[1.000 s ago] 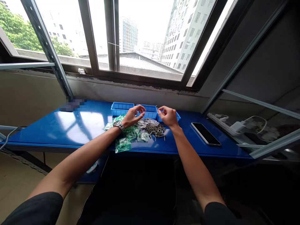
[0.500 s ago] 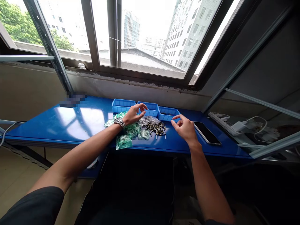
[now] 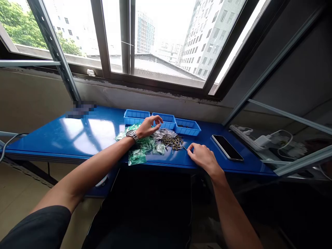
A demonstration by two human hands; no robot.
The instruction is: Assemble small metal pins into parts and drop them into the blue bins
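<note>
Above the green packets (image 3: pixel 137 156) and clear plastic bags (image 3: pixel 166 132), my left hand (image 3: pixel 148 126) hovers with its fingers apart and nothing in it. A pile of dark and brass-coloured screws (image 3: pixel 172 141) lies on the blue table beside the bags. At the right edge of that pile, my right hand (image 3: pixel 201 155) pinches one thin screw (image 3: pixel 184 148) between thumb and forefinger. Behind the pile stand three blue bins: the left bin (image 3: pixel 137 119), the middle bin (image 3: pixel 168 125) and the right bin (image 3: pixel 190 131), which holds some dark small parts.
A phone (image 3: pixel 227 148) lies on the blue table (image 3: pixel 77 138) to the right of my right hand. Farther right are a power strip and white charger (image 3: pixel 263 140). Metal shelf posts rise at both sides, and a window is behind the table.
My right hand has moved down and slightly left, from near the right bin to the edge of the screw pile, and has closed on a screw. My left hand has barely moved.
</note>
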